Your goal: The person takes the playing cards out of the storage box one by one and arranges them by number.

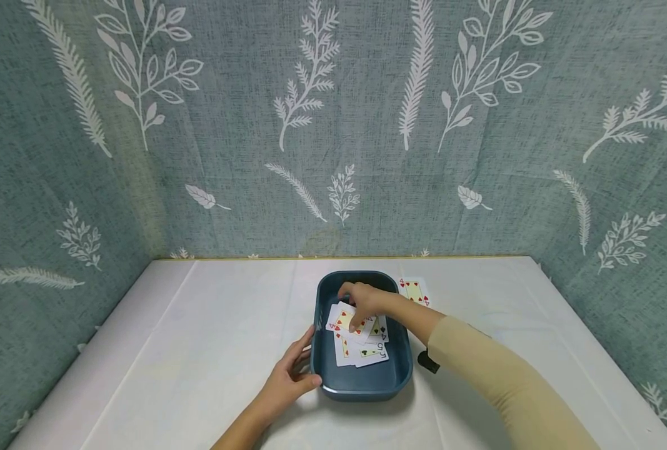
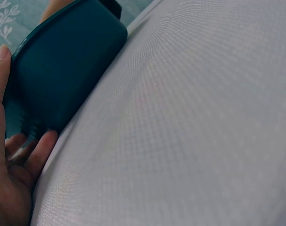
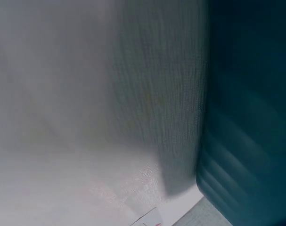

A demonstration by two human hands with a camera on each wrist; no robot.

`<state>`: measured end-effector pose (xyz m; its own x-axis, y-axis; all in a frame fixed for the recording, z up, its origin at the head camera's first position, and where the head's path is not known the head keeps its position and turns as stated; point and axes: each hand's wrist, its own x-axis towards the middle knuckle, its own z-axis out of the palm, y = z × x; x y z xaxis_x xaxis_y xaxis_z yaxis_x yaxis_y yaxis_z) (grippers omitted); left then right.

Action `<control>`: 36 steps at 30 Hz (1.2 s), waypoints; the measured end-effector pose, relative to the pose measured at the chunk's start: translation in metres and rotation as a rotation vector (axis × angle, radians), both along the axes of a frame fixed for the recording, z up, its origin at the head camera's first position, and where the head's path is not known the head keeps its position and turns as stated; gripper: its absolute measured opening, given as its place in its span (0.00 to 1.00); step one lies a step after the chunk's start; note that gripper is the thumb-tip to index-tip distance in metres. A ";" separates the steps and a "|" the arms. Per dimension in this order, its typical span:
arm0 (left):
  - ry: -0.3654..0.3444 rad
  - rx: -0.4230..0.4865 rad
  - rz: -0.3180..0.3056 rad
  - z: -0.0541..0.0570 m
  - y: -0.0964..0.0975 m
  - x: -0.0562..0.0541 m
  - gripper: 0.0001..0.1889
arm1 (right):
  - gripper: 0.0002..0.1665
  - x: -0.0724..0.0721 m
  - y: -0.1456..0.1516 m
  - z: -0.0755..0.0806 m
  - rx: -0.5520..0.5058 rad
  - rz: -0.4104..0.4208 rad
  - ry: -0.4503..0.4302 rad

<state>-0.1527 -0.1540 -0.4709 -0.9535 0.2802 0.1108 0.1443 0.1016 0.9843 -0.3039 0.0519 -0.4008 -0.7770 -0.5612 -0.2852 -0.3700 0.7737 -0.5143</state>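
In the head view, a dark blue plastic box (image 1: 322, 362) stands on the white table with several face-up playing cards (image 1: 371, 356) overlapping inside. My right hand (image 1: 367, 300) reaches over the box's right wall, fingers bent, gripping a red-heart playing card (image 1: 343, 318) on top of the others; its fingertips are partly hidden. My left hand (image 1: 288, 375) rests against the box's left side, thumb near the front corner and fingers along the wall. The left wrist view shows the left hand's thumb and fingertips touching the box's outer wall (image 2: 67, 61). The right hand is out of the right wrist view.
Another red-heart card (image 1: 414, 291) lies face up on the white table (image 1: 198, 350), beside the box's far right corner. A small black object (image 1: 427, 362) shows under the right forearm. Green leaf-patterned cloth (image 1: 243, 156) stands behind the table and along its sides.
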 end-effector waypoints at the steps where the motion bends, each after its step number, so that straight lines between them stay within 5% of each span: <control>1: 0.000 -0.001 0.000 0.000 0.000 0.000 0.40 | 0.41 0.001 0.000 0.000 -0.004 0.002 0.009; 12: 0.000 0.003 -0.005 0.000 0.000 0.001 0.40 | 0.26 0.000 0.011 0.006 -0.076 -0.037 0.083; 18: -0.001 0.009 -0.001 0.000 0.001 0.001 0.41 | 0.22 -0.006 0.019 0.011 -0.191 -0.061 0.024; 36: 0.017 0.021 -0.014 -0.001 0.000 0.000 0.41 | 0.27 -0.013 0.042 0.012 -0.535 -0.158 -0.090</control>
<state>-0.1530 -0.1541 -0.4724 -0.9473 0.2913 0.1332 0.1626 0.0791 0.9835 -0.3171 0.0935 -0.3886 -0.8490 -0.5248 -0.0620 -0.2075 0.4390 -0.8742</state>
